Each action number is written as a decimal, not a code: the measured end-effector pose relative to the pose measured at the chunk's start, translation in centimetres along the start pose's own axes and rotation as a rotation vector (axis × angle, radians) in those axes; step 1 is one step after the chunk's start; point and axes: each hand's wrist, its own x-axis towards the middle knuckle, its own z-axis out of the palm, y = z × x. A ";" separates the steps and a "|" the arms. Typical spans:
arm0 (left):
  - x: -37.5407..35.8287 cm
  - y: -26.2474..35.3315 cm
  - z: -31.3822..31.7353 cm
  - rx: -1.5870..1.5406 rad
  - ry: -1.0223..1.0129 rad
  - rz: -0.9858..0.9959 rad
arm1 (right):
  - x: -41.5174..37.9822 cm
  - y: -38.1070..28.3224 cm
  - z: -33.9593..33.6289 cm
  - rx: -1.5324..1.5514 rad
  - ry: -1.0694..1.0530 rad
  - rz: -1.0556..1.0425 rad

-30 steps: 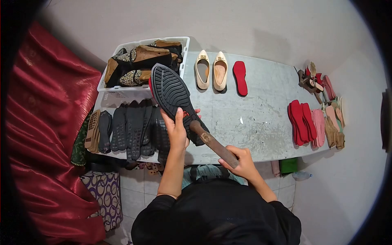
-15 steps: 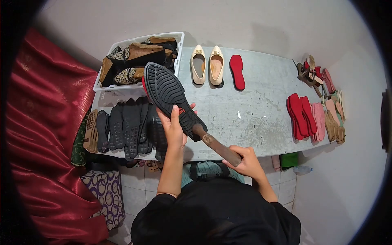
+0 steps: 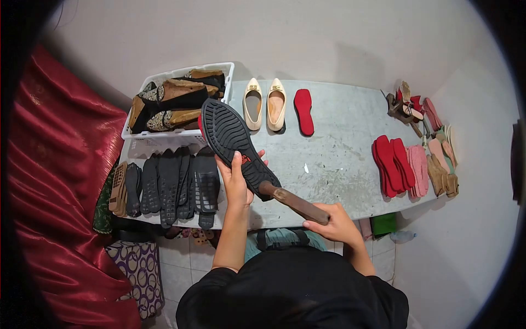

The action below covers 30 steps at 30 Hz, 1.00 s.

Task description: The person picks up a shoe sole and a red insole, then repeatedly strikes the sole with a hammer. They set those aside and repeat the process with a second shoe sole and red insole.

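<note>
My left hand (image 3: 236, 181) grips a shoe (image 3: 227, 137) around its middle, with the black ridged sole turned up toward me. A strip of red shows along the shoe's left edge. My right hand (image 3: 334, 223) is closed round the wooden handle of a hammer (image 3: 298, 205). The hammer's brown head overlaps the heel end of the sole. Beneath and left of the shoe, black soles (image 3: 170, 186) lie in a row on the table (image 3: 339, 120).
A white basket (image 3: 232, 82) of patterned shoes stands at the back left. Behind my hands are cream shoes (image 3: 276, 107) and a red insole (image 3: 303, 112). Red insoles (image 3: 392, 167) and pink insoles (image 3: 418, 172) lie at the right, near a tool rack (image 3: 405, 107). A red curtain (image 3: 66, 192) hangs at left.
My view has tilted, so the table and its things sit lower and slightly left. The shoe and hammer keep nearly the same pose together, shifted a little right over the table.
</note>
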 end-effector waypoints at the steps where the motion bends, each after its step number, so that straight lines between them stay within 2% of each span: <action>1: 0.0 -0.3 0.4 -0.003 -0.007 0.008 | 0.0 -0.1 -0.5 -0.005 0.003 -0.009; 4: 0.0 -1.1 1.9 0.085 -0.013 0.044 | -0.4 0.5 -1.6 0.027 0.017 0.004; 8: -1.3 -2.0 4.3 -0.008 -0.010 -0.008 | -0.5 0.3 -2.9 0.074 0.093 -0.001; 11: -1.4 -3.0 5.1 -0.009 -0.029 -0.002 | -0.3 0.4 -4.2 -0.092 0.108 -0.058; 15: -1.9 -3.5 6.2 0.020 -0.004 0.020 | -1.8 1.2 -5.5 0.046 0.082 -0.090; 17: -2.3 -4.2 6.5 0.057 -0.004 0.047 | -2.5 1.6 -6.2 0.022 0.048 0.028; 21: -3.1 -4.8 7.0 0.037 0.012 0.062 | -4.3 3.3 -8.0 0.034 0.008 -0.005; 23: -3.6 -5.0 7.2 0.027 0.030 0.066 | -5.1 3.9 -8.8 0.139 -0.032 0.005; 26: -4.1 -5.7 7.5 0.041 0.045 0.098 | -5.6 4.9 -9.4 -0.022 -0.047 0.010; 30: -5.2 -6.1 8.1 -0.004 0.054 0.097 | -6.4 6.1 -10.2 0.022 -0.059 -0.059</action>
